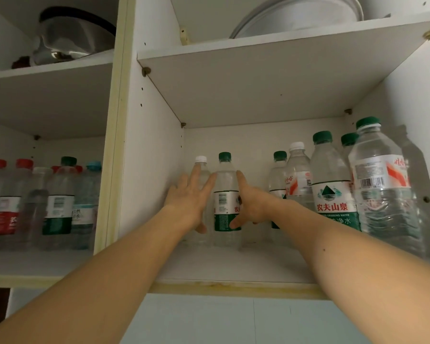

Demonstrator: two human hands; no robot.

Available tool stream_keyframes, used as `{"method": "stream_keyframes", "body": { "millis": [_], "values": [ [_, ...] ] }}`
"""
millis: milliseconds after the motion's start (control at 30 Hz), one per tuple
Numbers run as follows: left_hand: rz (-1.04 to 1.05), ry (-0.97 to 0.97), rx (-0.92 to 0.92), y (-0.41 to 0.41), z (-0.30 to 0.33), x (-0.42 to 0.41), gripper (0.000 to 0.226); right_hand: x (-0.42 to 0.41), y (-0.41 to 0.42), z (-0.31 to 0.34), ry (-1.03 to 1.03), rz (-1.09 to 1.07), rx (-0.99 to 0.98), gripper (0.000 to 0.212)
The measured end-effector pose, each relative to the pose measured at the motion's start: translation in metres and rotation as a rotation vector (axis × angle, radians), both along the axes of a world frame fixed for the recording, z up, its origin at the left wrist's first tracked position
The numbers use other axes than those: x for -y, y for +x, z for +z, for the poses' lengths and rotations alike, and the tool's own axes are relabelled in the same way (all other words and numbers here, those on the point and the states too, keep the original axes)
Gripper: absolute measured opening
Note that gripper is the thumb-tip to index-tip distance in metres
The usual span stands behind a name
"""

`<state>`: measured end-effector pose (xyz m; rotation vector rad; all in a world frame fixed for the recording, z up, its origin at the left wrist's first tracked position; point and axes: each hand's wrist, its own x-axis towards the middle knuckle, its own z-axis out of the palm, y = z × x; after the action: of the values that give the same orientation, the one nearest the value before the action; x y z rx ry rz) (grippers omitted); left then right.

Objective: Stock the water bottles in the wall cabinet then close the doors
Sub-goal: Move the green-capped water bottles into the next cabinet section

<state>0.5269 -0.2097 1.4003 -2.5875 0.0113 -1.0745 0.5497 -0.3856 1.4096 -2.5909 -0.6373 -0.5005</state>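
A green-capped water bottle (225,192) stands upright on the lower right shelf (233,266) of the open wall cabinet. My left hand (190,199) lies with straight fingers against its left side, in front of a white-capped clear bottle (201,165). My right hand (248,202) touches its right side, index finger straight up and thumb on the label. Several more bottles (333,184) stand at the shelf's right. The left compartment holds a row of several bottles (57,202). No cabinet door is in view.
A steel pot (67,38) sits on the upper left shelf and white plates (298,16) on the upper right one. A cream divider (112,145) separates the compartments. Bare shelf lies in front of the middle bottles. Pale blue wall tile (233,321) shows below the cabinet.
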Motion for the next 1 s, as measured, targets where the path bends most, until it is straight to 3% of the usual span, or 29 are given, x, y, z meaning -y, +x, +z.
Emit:
{"method": "stream_keyframes", "body": {
  "millis": [200, 433, 633, 1000],
  "values": [
    [0.093, 0.113, 0.044, 0.008, 0.007, -0.003, 0.15, -0.001, 0.01, -0.001, -0.07, -0.002, 0.178, 0.153],
    [0.172, 0.169, -0.006, 0.02, 0.006, -0.009, 0.141, -0.002, 0.021, -0.003, -0.146, -0.035, 0.276, 0.152],
    [0.363, 0.255, 0.004, 0.018, -0.001, -0.009, 0.147, -0.003, 0.025, -0.004, -0.186, -0.076, 0.303, 0.149],
    [0.565, 0.307, -0.012, 0.027, -0.003, -0.01, 0.131, -0.021, 0.041, 0.002, -0.463, -0.245, 0.39, 0.143]
  ]
}}
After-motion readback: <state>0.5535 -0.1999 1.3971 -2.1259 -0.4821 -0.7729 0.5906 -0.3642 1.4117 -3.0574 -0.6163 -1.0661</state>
